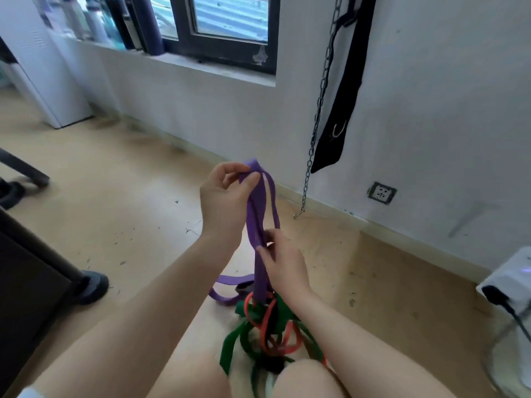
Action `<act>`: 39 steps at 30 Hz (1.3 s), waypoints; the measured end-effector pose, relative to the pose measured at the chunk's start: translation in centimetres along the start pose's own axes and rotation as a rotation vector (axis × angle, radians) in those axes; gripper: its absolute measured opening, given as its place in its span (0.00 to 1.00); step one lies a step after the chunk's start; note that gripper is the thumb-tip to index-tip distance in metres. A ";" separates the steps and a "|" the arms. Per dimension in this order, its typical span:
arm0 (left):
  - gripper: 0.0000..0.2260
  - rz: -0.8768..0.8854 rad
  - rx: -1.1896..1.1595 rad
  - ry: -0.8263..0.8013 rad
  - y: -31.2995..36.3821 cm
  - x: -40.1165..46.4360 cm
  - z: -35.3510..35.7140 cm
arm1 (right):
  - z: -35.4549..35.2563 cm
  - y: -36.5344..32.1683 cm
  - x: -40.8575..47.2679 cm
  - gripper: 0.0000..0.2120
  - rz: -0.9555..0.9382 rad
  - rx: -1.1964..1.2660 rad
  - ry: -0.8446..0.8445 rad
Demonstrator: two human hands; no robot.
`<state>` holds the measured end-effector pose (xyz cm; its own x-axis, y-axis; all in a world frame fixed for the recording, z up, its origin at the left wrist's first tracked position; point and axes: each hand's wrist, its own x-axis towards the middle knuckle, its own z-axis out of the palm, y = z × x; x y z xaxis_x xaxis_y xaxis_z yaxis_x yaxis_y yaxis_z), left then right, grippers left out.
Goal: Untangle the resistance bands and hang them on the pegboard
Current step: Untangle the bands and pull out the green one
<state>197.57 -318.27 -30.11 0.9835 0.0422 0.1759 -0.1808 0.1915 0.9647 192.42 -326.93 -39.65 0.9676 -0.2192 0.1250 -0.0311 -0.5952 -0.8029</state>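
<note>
Two hands hold the purple band (260, 214) upright: the left hand (224, 196) pinches its folded top, the right hand (283, 262) pinches it lower down. Below, it trails into the tangle of green and orange bands (267, 328) on the floor (129, 196).

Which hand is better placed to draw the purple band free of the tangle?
Probably the right hand: it pinches the flat purple rubber band lower, nearer the green-and-red tangle; the left hand holds its top fold.

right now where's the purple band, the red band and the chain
purple band (254, 214): head view, on the raised strand between the two hands
red band (265, 318): head view, on a loop in the floor tangle
chain (321, 93): head view, mid-length against the wall
</note>
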 end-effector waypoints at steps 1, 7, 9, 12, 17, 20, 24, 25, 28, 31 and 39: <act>0.08 -0.034 -0.046 -0.004 0.3 0.3 -0.1 | -0.5 -0.2 0.4 0.12 -0.013 -0.001 0.028; 0.27 -0.335 -0.062 -0.170 -1.2 0.6 -1.7 | -3.4 -0.2 1.5 0.08 0.118 0.258 0.081; 0.29 -0.326 -0.063 -0.234 -2.4 -0.5 -2.4 | -3.5 -0.3 1.2 0.13 0.141 0.344 0.032; 0.27 -0.258 -0.014 -0.246 -3.8 -1.4 -3.2 | -3.7 -1.5 1.5 0.15 0.130 0.465 0.008; 0.12 -0.237 0.166 -0.353 -5.2 -3.6 -2.9 | -4.3 -4.1 4.3 0.10 0.221 0.784 0.056; 0.11 -0.169 0.198 -0.341 -5.5 -3.0 -3.6 | -4.7 -4.7 5.2 0.09 0.274 0.969 0.037; 0.10 -0.250 0.204 -0.455 -6.0 -2.4 -5.4 | -5.1 -5.8 6.0 0.10 0.303 1.224 0.014; 0.08 -0.254 0.226 -0.463 -6.1 -2.5 -5.6 | -5.2 -5.8 6.3 0.10 0.299 1.248 0.025; 0.06 -0.221 0.298 -0.363 -6.7 -2.1 -5.9 | -4.8 -3.8 7.0 0.11 0.247 1.091 -0.003; 0.05 -0.274 0.291 -0.242 -7.4 -1.6 -5.9 | -2.7 0.5 5.4 0.15 0.322 0.629 -0.243; 0.04 -0.485 0.144 -0.015 -9.6 -0.6 -5.3 | 3.7 7.4 0.7 0.24 0.231 0.159 -0.308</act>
<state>198.69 -314.95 -40.50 0.9543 -0.0322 -0.2971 0.2984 0.0489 0.9532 193.76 -328.65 -47.67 0.9702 -0.0771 -0.2295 -0.2403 -0.4252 -0.8726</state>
